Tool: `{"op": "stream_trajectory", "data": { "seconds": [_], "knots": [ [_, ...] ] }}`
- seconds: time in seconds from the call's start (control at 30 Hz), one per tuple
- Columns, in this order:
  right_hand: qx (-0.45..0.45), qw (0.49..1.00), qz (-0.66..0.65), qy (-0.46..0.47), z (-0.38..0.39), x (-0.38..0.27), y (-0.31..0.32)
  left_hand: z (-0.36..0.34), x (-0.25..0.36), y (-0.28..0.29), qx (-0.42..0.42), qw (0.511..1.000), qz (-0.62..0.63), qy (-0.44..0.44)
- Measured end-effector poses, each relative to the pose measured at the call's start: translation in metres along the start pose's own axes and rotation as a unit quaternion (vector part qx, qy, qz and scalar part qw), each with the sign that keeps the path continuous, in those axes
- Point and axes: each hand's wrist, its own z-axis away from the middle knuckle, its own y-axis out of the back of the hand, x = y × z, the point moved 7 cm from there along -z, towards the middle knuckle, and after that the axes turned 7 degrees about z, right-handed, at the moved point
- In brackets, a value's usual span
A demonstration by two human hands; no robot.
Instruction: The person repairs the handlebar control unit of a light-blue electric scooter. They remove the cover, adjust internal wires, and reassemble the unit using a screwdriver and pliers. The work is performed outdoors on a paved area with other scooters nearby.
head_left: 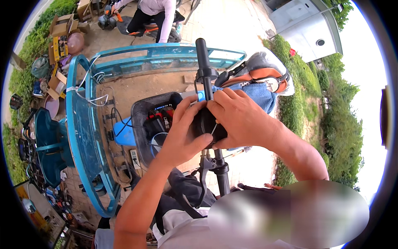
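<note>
Along the far left, we see a hedge [29, 58], with boxes [62, 27] piled beside it and a teal shell [45, 159] nearer to us. Next comes the cart [78, 120], its teal rails set round a dusty bed; a white cord [73, 89] is tied to its left rail. On the bed we make out a blue case [125, 132] and, just beside it, a black mesh basket [140, 139] with a red and black thing [159, 121] inside. Past the far rail is a person [159, 9] in a pale top and dark trousers.

At the centre, our left hand [179, 139] is curled narrow round a black housing [204, 120], fingers at its upper left, thumb along its lower edge. The housing sits midway on the handlebar [202, 56], which runs up and down before us, with a brake lever [204, 174] below. A thin metal piece [214, 128] shows against the housing; we cannot tell what it is. From the other side our right hand [244, 118] is wrapped over the same housing, fingers above and thumb below.

Further right we find blue denim [263, 93], an orange padded thing [269, 74], then green bushes [292, 79] and a white building [304, 29]. A blurred patch [290, 216] covers the lower right.
</note>
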Motion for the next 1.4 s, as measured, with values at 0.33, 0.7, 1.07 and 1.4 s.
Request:
{"op": "stream_trajectory", "data": {
  "seconds": [0.33, 0.7, 1.07, 1.4],
  "knots": [
    [0.094, 0.977, -0.183, -0.051, 0.033, 0.027, -0.007, -0.008, 0.013, -0.007, -0.103, 0.971, -0.216, -0.021],
    [0.241, 0.959, -0.071, -0.129, 0.094, -0.051, -0.032, -0.007, 0.005, -0.003, -0.09, 0.982, -0.167, -0.006],
    [-0.038, 0.974, 0.082, -0.207, 0.065, -0.044, -0.049, -0.008, 0.002, -0.001, -0.094, 0.981, -0.167, 0.006],
    [0.044, 0.964, -0.126, -0.23, 0.111, -0.034, -0.033, -0.008, 0.004, -0.002, -0.108, 0.968, -0.225, -0.023]
  ]
}}
